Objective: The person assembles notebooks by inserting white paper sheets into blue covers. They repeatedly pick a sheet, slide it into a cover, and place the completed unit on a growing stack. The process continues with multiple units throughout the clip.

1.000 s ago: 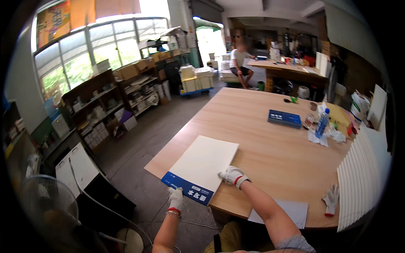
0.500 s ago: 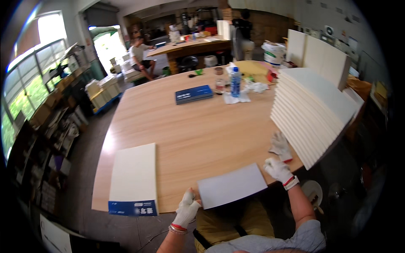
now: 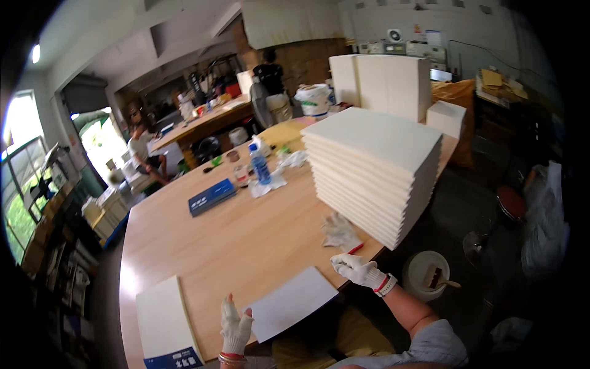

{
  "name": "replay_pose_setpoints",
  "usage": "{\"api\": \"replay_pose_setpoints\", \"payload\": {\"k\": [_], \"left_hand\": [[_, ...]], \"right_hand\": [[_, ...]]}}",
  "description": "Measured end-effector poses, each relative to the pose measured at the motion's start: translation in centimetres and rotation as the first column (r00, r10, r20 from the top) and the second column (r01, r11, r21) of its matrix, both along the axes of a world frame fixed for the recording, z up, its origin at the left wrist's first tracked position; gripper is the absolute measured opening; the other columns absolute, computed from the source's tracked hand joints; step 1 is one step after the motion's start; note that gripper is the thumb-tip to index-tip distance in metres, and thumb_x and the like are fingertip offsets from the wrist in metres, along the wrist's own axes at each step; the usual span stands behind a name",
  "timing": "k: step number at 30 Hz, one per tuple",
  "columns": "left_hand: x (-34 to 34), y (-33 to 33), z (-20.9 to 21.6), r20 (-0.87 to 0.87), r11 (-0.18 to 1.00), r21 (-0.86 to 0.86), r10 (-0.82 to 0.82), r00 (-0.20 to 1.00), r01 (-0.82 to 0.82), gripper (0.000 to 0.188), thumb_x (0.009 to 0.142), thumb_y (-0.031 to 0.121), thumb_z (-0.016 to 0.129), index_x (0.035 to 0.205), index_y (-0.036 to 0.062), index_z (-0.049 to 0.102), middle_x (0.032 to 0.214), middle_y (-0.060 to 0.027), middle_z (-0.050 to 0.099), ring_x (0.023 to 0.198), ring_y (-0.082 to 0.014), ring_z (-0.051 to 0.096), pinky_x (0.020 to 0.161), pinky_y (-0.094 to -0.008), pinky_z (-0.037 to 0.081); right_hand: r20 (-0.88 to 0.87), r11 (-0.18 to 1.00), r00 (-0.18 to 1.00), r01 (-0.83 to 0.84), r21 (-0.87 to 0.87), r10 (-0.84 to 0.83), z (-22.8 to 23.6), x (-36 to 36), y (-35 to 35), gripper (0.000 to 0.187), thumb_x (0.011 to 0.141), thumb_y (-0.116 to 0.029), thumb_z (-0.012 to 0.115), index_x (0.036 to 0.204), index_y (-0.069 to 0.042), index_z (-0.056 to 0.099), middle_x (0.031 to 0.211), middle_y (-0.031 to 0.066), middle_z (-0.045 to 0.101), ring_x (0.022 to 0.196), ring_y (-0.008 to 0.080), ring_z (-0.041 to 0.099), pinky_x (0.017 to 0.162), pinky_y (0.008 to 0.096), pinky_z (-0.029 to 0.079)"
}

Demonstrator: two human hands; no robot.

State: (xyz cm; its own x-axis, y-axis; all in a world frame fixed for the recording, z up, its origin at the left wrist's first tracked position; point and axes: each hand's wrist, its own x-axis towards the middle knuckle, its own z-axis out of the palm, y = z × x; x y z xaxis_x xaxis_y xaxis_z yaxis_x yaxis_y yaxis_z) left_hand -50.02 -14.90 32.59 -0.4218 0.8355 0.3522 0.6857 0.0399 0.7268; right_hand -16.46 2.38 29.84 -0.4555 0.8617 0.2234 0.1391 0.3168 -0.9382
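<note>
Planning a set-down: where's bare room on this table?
The broadest bare table lies between the blue stack, cream pad, white sheet and loose glove; a narrower strip runs between pad and left hand. Crowded: right, under the tall white stack, and farther back around the bottle and tissue.

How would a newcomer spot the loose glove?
On the big wood-topped table, find the tall white stack at its right side. The loose glove lies on the tabletop beside the stack's base, just beyond the right hand. It's greyish with a red cuff and, unlike the whiter glove on that hand, nobody is wearing it.
</note>
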Motion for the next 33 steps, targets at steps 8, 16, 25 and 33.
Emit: {"api": "replay_pose_setpoints", "payload": {"k": [8, 16, 25, 33], "left_hand": [[19.6, 19.6, 18.0, 0.895, 0.533, 0.258, -0.445, 0.008, 0.806, 0.037, 0.098, 0.028, 0.050, 0.123, 0.0003, 0.048, 0.114, -0.0144, 0.059, 0.094, -0.0222, 0.061, 0.083, -0.0344, 0.052], [26.7, 30.1, 18.9, 0.858, 0.243, 0.459, 0.131, -0.497, 0.855, 0.036, 0.098, 0.039, 0.048, 0.098, 0.0027, 0.044, 0.086, -0.0100, 0.055, 0.069, -0.0199, 0.058, 0.060, -0.0291, 0.055], [30.8, 34.2, 20.7, 0.907, 0.685, 0.411, -0.377, -0.190, 0.601, 0.024, 0.099, 0.025, 0.042, 0.103, 0.0009, 0.044, 0.111, -0.0174, 0.053, 0.101, -0.0293, 0.059, 0.084, -0.0400, 0.055], [21.4, 30.1, 20.7, 0.892, 0.765, 0.429, -0.274, -0.361, 0.480, 0.011, 0.089, 0.009, 0.050, 0.096, 0.0010, 0.053, 0.088, -0.0130, 0.062, 0.071, -0.0257, 0.064, 0.055, -0.0305, 0.054]], "right_hand": [[0.088, 0.982, 0.996, -0.045, 0.181, 0.030, 4.9, 8.6, -1.9, 0.027, 0.095, -0.020, 0.054, 0.110, 0.002, 0.058, 0.095, 0.0120, 0.065, 0.088, 0.0196, 0.062, 0.082, 0.0304, 0.048], [0.070, 0.983, 0.996, 0.034, 0.182, -0.048, 5.9, 11.8, -5.0, 0.028, 0.096, -0.013, 0.056, 0.119, 0.003, 0.058, 0.102, 0.0078, 0.067, 0.091, 0.0118, 0.062, 0.081, 0.0266, 0.051], [-0.012, 0.987, 0.995, -0.095, 0.131, 0.098, 5.0, 10.0, -4.5, 0.029, 0.093, -0.014, 0.057, 0.116, 0.004, 0.059, 0.108, 0.0143, 0.067, 0.101, 0.0202, 0.063, 0.090, 0.0309, 0.049], [-0.460, 0.950, 0.875, -0.255, -0.178, 0.149, 6.4, 7.6, -3.1, 0.033, 0.098, -0.023, 0.055, 0.119, 0.002, 0.054, 0.103, 0.0084, 0.061, 0.088, 0.0155, 0.060, 0.074, 0.0266, 0.051]]}}
